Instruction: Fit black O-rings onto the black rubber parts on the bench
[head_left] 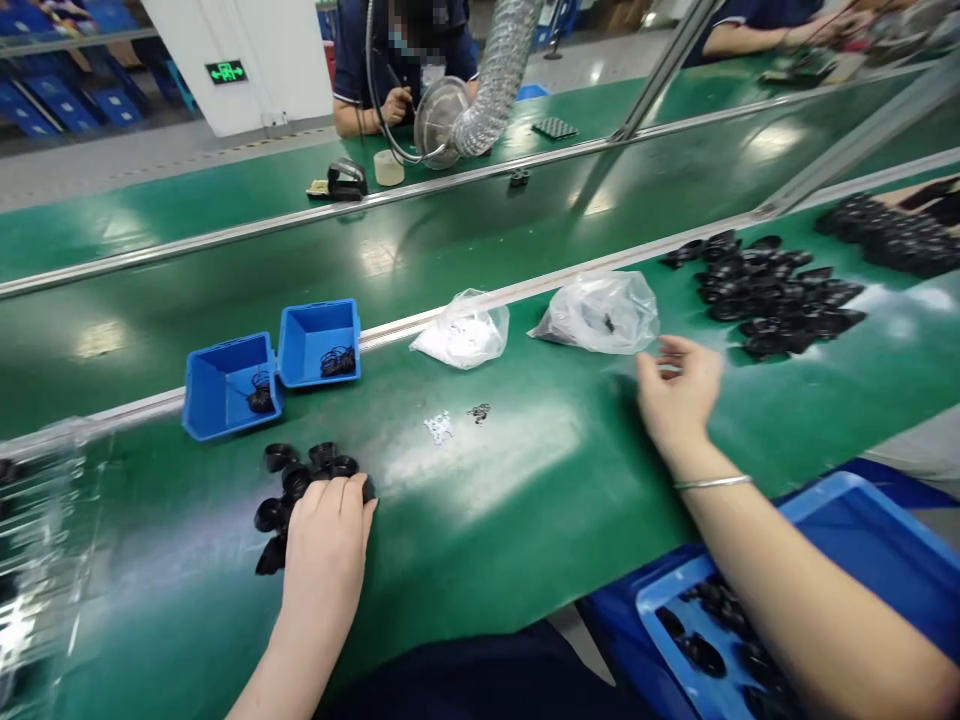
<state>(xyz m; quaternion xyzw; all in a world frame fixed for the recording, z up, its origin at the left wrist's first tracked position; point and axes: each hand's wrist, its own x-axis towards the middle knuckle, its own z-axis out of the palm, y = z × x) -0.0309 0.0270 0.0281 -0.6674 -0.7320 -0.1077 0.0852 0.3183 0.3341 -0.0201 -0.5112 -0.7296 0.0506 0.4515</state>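
Note:
My left hand (pixel 328 530) is at the right side of a small group of black cup-shaped parts (pixel 296 482). Its fingers curl over one black cup-shaped part (pixel 368 488), which mostly hides beneath them. On the right, my right hand (pixel 681 392) is above the green table with its fingers loosely bent and apart, and I see nothing between them. Just left of it lies a clear plastic bag (pixel 600 312) with something small and black inside. A larger spread of black parts (pixel 765 290) lies beyond that hand.
Two blue bins (pixel 232 385) hold black cord-like pieces. Near a bag of white pieces (pixel 466 330) lie small white bits (pixel 439 428) and dark bits (pixel 479 412). A blue crate (pixel 652 600) with black parts stands below the front edge. A co-worker (pixel 405 80) sits opposite, by a flexible duct (pixel 499 75).

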